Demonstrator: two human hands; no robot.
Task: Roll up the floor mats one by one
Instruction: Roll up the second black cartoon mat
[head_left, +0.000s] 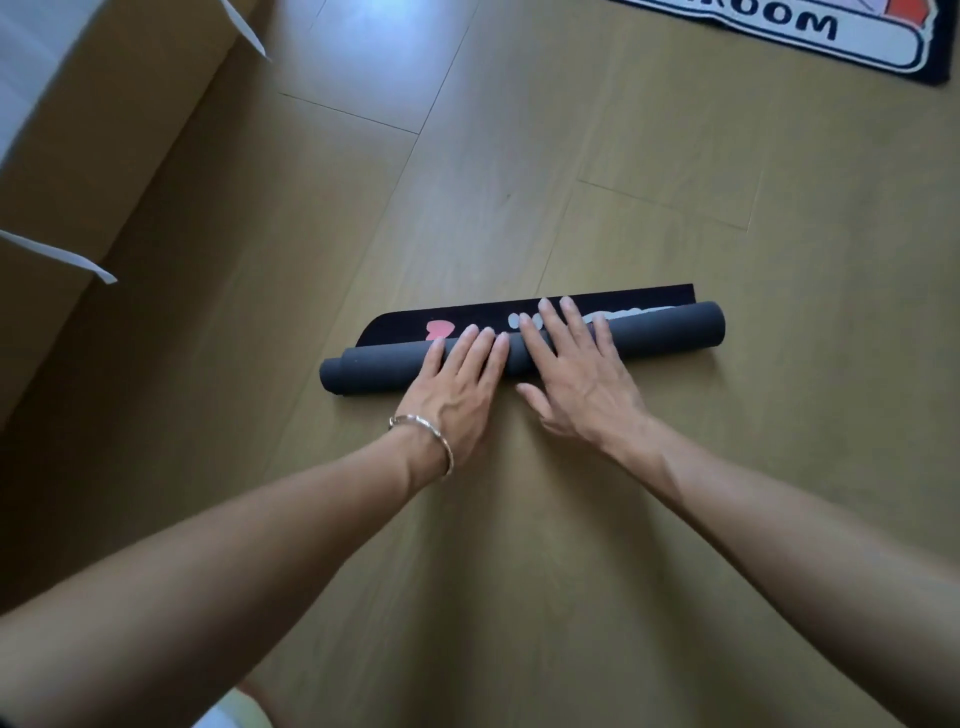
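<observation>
A floor mat lies on the wooden floor, wound into a dark grey roll with its underside outward. Beyond the roll a narrow strip of its black printed face stays flat, showing a pink shape and pale lettering. My left hand, with a silver bracelet on the wrist, rests flat on the roll's middle with straight fingers. Beside it my right hand presses on the roll the same way, its fingertips reaching the flat strip.
A second mat, dark-edged with white lettering, lies flat at the top right. Cardboard boxes stand along the left edge. Bare wooden floor stretches beyond the roll.
</observation>
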